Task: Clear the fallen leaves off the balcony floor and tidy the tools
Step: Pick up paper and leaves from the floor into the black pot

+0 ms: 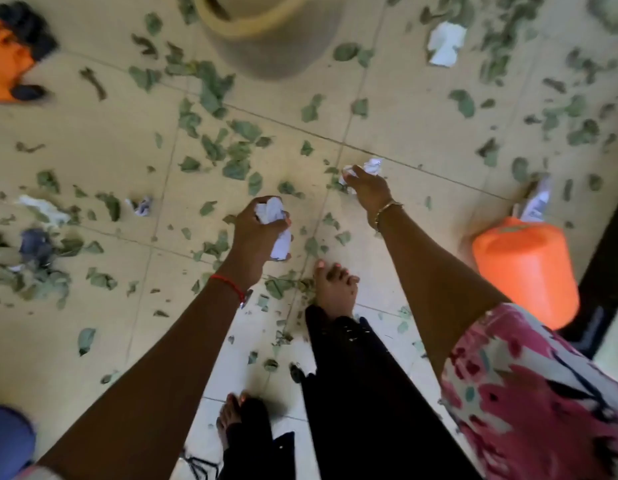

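Head view: the left hand (257, 230) is clenched around crumpled paper (278, 233), while the right hand (368, 188) closes on another scrap (350, 174). Leaves (214, 147) litter the tiles from nine to two o'clock. Picking up litter seems under way; sweeping likely follows.

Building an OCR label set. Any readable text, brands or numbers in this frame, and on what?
None readable.
Crumpled paper in the left hand: faint marks at most, too blurred to read.
Paper under the right hand: same.
Orange container: no label visible.
Beige pot: plain.
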{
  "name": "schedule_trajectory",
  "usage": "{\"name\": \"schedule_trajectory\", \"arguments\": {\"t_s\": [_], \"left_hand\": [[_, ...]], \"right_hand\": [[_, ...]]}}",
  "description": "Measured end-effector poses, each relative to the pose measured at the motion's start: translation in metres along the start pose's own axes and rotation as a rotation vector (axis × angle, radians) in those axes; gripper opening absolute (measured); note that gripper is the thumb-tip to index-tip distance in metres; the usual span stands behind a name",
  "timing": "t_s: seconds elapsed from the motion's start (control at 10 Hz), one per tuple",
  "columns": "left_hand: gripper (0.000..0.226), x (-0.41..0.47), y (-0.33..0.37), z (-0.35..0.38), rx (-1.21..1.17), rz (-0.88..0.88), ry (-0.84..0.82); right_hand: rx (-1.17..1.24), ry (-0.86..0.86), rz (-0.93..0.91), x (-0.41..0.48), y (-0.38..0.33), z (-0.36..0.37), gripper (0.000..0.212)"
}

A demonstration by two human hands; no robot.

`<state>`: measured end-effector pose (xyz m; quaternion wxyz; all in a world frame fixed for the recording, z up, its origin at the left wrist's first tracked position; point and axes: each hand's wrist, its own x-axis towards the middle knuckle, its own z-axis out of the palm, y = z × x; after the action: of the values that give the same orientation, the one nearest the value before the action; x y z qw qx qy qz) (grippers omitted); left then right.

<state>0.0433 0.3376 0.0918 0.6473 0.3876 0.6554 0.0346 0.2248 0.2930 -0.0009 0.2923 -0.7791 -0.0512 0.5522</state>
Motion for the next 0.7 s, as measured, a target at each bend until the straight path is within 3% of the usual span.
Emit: {"name": "schedule_trajectory", "arguments": {"t_s": [0.1, 0.2, 0.4, 0.5, 0.6, 0.7], "left_hand": [[0.036, -0.002, -0.005, -0.011, -0.022, -0.024, 0.062], [0.033, -0.017, -0.002, -0.026, -0.08, -0.038, 0.114], [0.027, -0.074, 0.025, -0.072, -0.155, -0.075, 0.162], [0.031, -0.103, 0.034, -0.103, -0.189, -0.032, 0.216], [0.029, -0.118, 0.026, -0.142, -0.177, 0.002, 0.267], [0.022, -0.115, 0.004, -0.181, -0.075, 0.005, 0.351]], "right_hand": [[-0.027, 0.114, -0.022, 0.007, -0.003, 0.01, 0.023], [-0.014, 0.217, 0.049, -0.022, -0.017, 0.016, 0.015], [0.204, 0.142, -0.016, -0.113, -0.063, 0.052, 0.015], [0.069, 0.07, -0.023, -0.152, -0.088, 0.081, 0.023], [-0.243, -0.075, -0.125, -0.177, -0.107, 0.123, 0.033], [-0.486, -0.23, -0.226, -0.183, -0.112, 0.172, 0.029]]}}
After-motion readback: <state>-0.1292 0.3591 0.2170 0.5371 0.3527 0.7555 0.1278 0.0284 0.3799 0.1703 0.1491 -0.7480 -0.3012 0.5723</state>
